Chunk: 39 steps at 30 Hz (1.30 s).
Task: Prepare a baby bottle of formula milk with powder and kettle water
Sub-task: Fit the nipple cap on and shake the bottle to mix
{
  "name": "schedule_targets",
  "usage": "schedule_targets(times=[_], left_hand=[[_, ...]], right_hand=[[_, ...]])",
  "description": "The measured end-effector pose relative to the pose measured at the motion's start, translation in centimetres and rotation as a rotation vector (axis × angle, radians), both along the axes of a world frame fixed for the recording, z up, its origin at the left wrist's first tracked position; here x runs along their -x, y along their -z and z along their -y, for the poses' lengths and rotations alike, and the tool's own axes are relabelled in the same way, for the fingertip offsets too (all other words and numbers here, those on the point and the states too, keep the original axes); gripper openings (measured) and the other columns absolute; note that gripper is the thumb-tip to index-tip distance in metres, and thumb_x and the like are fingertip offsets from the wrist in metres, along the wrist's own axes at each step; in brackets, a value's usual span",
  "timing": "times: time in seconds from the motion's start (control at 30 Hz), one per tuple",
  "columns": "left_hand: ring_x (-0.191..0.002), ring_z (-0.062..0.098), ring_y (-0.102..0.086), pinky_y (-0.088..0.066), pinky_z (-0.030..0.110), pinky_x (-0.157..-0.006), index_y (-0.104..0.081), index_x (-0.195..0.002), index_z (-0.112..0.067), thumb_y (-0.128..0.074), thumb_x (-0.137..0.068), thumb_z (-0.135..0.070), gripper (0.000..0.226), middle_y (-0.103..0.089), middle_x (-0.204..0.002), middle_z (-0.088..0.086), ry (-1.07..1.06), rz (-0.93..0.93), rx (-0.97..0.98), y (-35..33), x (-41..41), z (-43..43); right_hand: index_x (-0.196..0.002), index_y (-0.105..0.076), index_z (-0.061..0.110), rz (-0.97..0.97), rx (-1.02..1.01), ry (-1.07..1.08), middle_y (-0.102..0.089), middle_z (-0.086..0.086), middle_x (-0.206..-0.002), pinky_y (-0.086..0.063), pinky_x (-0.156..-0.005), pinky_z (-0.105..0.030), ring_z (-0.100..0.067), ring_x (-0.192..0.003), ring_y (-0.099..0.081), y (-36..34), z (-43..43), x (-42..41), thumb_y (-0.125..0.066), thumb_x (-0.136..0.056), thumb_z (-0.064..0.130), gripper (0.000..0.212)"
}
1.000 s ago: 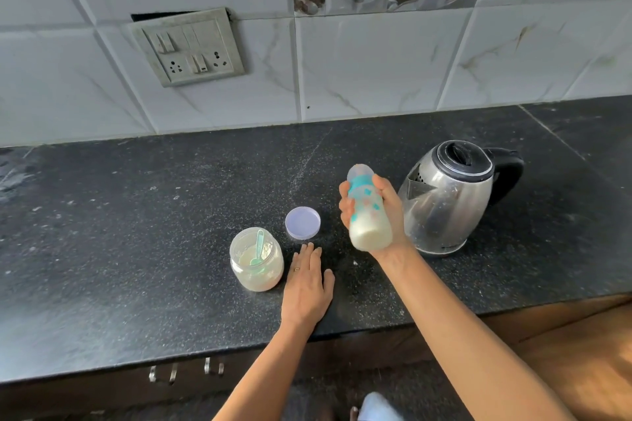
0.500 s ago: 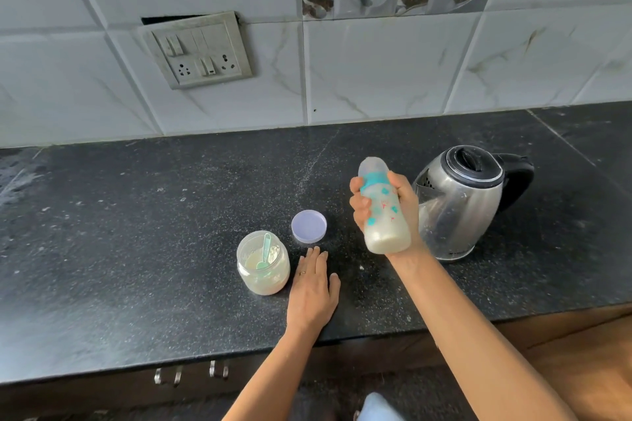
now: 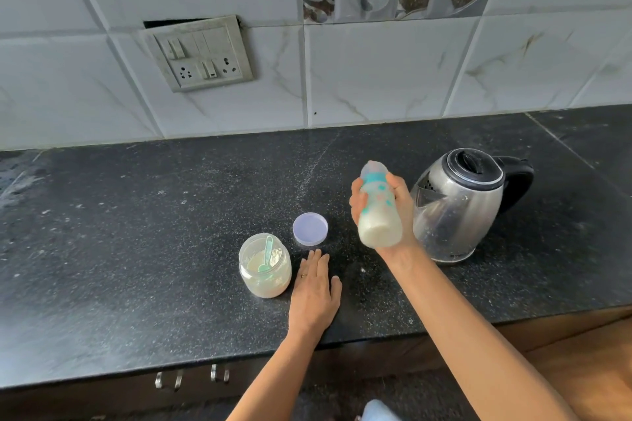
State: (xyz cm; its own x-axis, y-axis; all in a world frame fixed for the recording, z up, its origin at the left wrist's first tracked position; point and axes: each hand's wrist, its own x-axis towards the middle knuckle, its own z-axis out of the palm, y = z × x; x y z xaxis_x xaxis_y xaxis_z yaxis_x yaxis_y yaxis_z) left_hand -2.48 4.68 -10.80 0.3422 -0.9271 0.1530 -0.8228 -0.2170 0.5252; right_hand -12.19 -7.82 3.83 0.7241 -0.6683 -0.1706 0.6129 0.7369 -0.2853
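My right hand (image 3: 393, 212) grips a capped baby bottle (image 3: 378, 212) above the counter, tilted with its teat pointing away from me. Milky white liquid fills its lower part. Just right of it stands a steel kettle (image 3: 458, 208) with a black lid and handle. My left hand (image 3: 314, 294) rests flat on the black counter (image 3: 136, 232), fingers straight. An open jar of formula powder (image 3: 265, 267) with a teal scoop inside sits left of that hand. Its lilac lid (image 3: 310, 228) lies on the counter just beyond my fingertips.
A tiled wall with a switch and socket plate (image 3: 198, 53) rises behind the counter. The counter's front edge runs just under my left wrist, with cabinet handles (image 3: 191, 378) below it. Powder specks dust the surface near the jar.
The bottle in my right hand has bobbed slightly, its tilt shifting between frames. My left hand stays flat on the counter. The camera view has drifted a little.
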Motion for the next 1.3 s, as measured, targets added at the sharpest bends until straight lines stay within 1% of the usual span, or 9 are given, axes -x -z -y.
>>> schedule_targets(times=[0.13, 0.27, 0.37, 0.5, 0.73, 0.83, 0.93, 1.07, 1.3], left_hand=[[-0.138, 0.028, -0.035, -0.014, 0.033, -0.115, -0.051, -0.132, -0.002, -0.032, -0.093, -0.034, 0.054, -0.047, -0.143, 0.015, 0.001, 0.0, 0.001, 0.0, 0.1, 0.0], [-0.14, 0.025, -0.033, -0.01, 0.031, -0.116, -0.05, -0.133, -0.005, -0.029, -0.093, -0.036, 0.056, -0.045, -0.145, 0.013, 0.006, -0.008, 0.004, 0.0, 0.0, 0.0], [-0.14, 0.024, -0.032, -0.011, 0.03, -0.116, -0.05, -0.134, -0.005, -0.028, -0.092, -0.037, 0.056, -0.044, -0.145, 0.013, 0.007, 0.001, 0.005, 0.0, 0.0, 0.0], [-0.141, 0.024, -0.031, -0.01, 0.029, -0.116, -0.049, -0.134, -0.005, -0.027, -0.092, -0.038, 0.058, -0.043, -0.146, 0.012, 0.008, 0.0, -0.002, -0.2, 0.0, 0.0], [-0.139, 0.025, -0.034, -0.014, 0.032, -0.116, -0.05, -0.133, -0.005, -0.029, -0.092, -0.037, 0.056, -0.046, -0.144, 0.013, 0.003, 0.013, -0.005, -0.1, 0.0, 0.1], [-0.14, 0.024, -0.032, -0.012, 0.031, -0.116, -0.049, -0.134, -0.005, -0.027, -0.093, -0.038, 0.057, -0.044, -0.145, 0.012, 0.007, 0.013, -0.013, -0.2, 0.0, 0.1], [-0.141, 0.024, -0.031, -0.011, 0.031, -0.116, -0.049, -0.135, -0.005, -0.026, -0.092, -0.039, 0.059, -0.043, -0.146, 0.012, 0.011, 0.015, -0.007, -0.2, 0.1, 0.0], [-0.141, 0.024, -0.03, -0.01, 0.03, -0.116, -0.048, -0.135, -0.006, -0.027, -0.092, -0.039, 0.059, -0.043, -0.146, 0.012, 0.006, 0.007, -0.013, -0.1, 0.1, 0.0], [-0.14, 0.026, -0.033, -0.014, 0.032, -0.117, -0.049, -0.134, -0.007, -0.03, -0.092, -0.038, 0.056, -0.045, -0.145, 0.012, -0.008, -0.001, -0.028, 0.1, 0.0, 0.1]], right_hand=[[-0.106, -0.049, 0.009, -0.108, 0.054, 0.05, -0.06, -0.006, -0.083, -0.054, -0.049, -0.025, -0.017, -0.055, -0.062, -0.4, 0.2, 0.0, -0.068, -0.073, 0.032, 0.044], [-0.098, -0.052, 0.007, -0.066, 0.082, 0.037, -0.059, -0.006, -0.082, -0.053, -0.047, -0.025, -0.017, -0.054, -0.061, -0.5, 0.3, 0.0, -0.085, -0.052, 0.027, 0.059], [-0.096, -0.051, 0.008, -0.121, 0.273, -0.014, -0.059, -0.005, -0.084, -0.051, -0.045, -0.025, -0.016, -0.053, -0.058, -0.1, 0.0, 0.3, -0.084, -0.053, 0.031, 0.058], [-0.095, -0.049, 0.009, -0.032, 0.165, 0.043, -0.06, -0.004, -0.074, -0.053, -0.048, -0.025, -0.016, -0.052, -0.063, -0.3, 1.5, 0.5, -0.086, -0.051, 0.031, 0.062], [-0.089, -0.063, 0.011, -0.141, 0.341, -0.02, -0.06, -0.003, -0.083, -0.051, -0.049, -0.026, -0.017, -0.054, -0.059, -1.2, 0.5, 0.7, -0.086, -0.052, 0.036, 0.049], [-0.113, -0.052, 0.017, -0.117, 0.214, 0.139, -0.062, -0.005, -0.086, -0.053, -0.052, -0.026, -0.019, -0.057, -0.062, -1.0, 1.5, 0.6, -0.085, -0.056, 0.035, 0.069], [-0.123, -0.048, 0.029, -0.201, 0.34, 0.083, -0.06, -0.008, -0.085, -0.052, -0.05, -0.028, -0.021, -0.054, -0.059, -0.3, 0.4, 1.0, -0.062, -0.08, 0.029, 0.046], [-0.097, -0.055, 0.016, -0.254, 0.269, 0.152, -0.054, -0.004, -0.084, -0.05, -0.049, -0.025, -0.017, -0.052, -0.058, -0.6, 0.4, 1.2, -0.055, -0.086, 0.035, 0.023], [-0.121, -0.039, 0.016, -0.313, 0.377, -0.017, -0.059, -0.007, -0.084, -0.051, -0.049, -0.032, -0.023, -0.053, -0.059, 0.4, -0.9, 0.8, -0.079, -0.065, 0.036, 0.071]])
